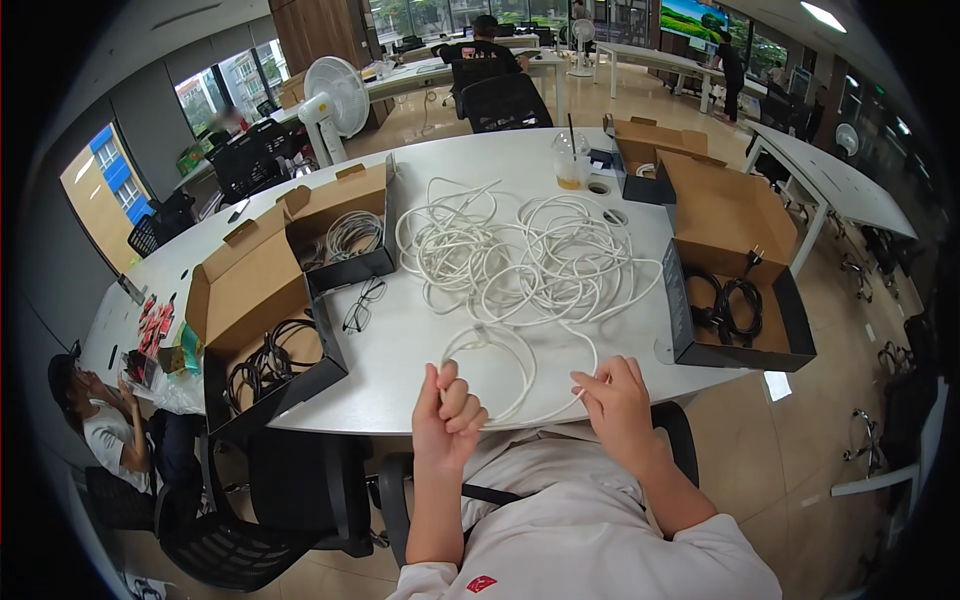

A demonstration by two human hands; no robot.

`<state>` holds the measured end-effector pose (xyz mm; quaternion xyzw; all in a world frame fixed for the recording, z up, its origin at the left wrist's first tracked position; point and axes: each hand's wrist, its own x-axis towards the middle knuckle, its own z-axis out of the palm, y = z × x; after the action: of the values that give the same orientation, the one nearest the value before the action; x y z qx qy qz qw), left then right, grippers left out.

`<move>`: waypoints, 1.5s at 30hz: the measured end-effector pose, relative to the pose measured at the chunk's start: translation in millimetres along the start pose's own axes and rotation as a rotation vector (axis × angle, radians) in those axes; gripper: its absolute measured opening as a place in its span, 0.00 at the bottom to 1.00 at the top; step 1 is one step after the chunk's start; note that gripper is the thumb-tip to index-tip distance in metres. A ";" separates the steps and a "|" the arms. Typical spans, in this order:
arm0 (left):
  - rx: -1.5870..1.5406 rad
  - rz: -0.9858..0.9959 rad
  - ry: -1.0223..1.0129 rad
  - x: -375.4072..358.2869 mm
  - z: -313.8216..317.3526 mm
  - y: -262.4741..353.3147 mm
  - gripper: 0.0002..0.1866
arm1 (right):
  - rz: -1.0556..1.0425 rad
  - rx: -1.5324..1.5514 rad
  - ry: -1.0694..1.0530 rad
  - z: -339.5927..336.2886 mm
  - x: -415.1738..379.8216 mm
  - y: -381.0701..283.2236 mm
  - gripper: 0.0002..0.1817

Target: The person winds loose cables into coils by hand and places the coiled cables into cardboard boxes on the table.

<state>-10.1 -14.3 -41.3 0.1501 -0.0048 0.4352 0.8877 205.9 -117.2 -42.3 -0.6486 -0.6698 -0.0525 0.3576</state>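
Observation:
A loose tangle of white cable (560,262) spreads over the middle of the white table. Near the front edge, my left hand (447,415) is closed around a coiled loop of this cable, which stands out to the right of the fist. My right hand (618,405) pinches a single strand of the cable between thumb and fingers. From that strand the cable runs up to the tangle and also curves back toward the loop at my left hand.
Open boxes with black cables (270,365) and grey cables (352,236) stand left. Another box holds a black power cord (738,308) at right. Eyeglasses (363,304), a plastic cup (571,162) and a fan (337,97) are nearby. A person (118,425) sits at left.

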 end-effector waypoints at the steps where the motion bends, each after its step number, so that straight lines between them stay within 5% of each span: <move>1: -0.015 -0.047 -0.016 2.1 -2.8 -3.7 0.18 | 0.107 0.034 -0.010 1.3 -2.5 1.8 0.16; 4: 0.020 -0.118 0.037 2.3 0.2 -14.8 0.19 | 0.585 0.503 -0.249 10.3 -3.3 10.8 0.16; 7: 0.114 -0.143 0.088 1.0 0.3 -26.8 0.20 | 0.429 1.272 -0.247 24.5 -8.4 26.1 0.30; 10: 0.278 -0.165 0.094 3.6 1.7 -36.9 0.19 | 0.596 1.727 -0.206 4.3 3.5 17.5 0.31; 13: 0.382 -0.161 0.122 5.4 -1.6 -49.1 0.15 | 0.618 1.388 -0.050 0.2 4.8 1.1 0.32; 16: 0.438 -0.250 0.114 3.2 4.3 -56.8 0.10 | 0.765 1.619 -0.078 5.0 -0.6 13.8 0.30; 19: 0.471 -0.349 0.043 3.6 -2.6 -56.6 0.06 | 0.807 1.934 -0.502 5.4 0.1 30.2 0.28; 25: 0.311 -0.420 -0.065 4.5 -7.7 -52.0 0.06 | 0.858 1.889 -0.505 -7.7 1.9 22.7 0.28; 31: 0.364 -0.412 -0.129 2.0 -11.3 -56.5 0.13 | 0.639 1.570 -0.396 -5.9 0.9 22.1 0.21; 34: 0.742 -0.369 -0.161 2.4 -10.9 -55.1 0.16 | 0.584 1.576 -0.375 -2.4 -2.6 27.7 0.16; 37: 0.805 -0.425 -0.017 -4.2 16.4 -58.3 0.16 | 0.571 1.550 -0.367 -4.7 -3.1 26.0 0.14; 45: 0.379 -0.433 0.068 5.0 0.4 -56.5 0.15 | 0.525 1.331 -0.071 2.6 0.0 23.2 0.15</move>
<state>36.9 -43.1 -55.1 0.2960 0.1384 0.2334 0.9158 225.9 -112.3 -53.4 -0.4339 -0.3927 0.4762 0.6563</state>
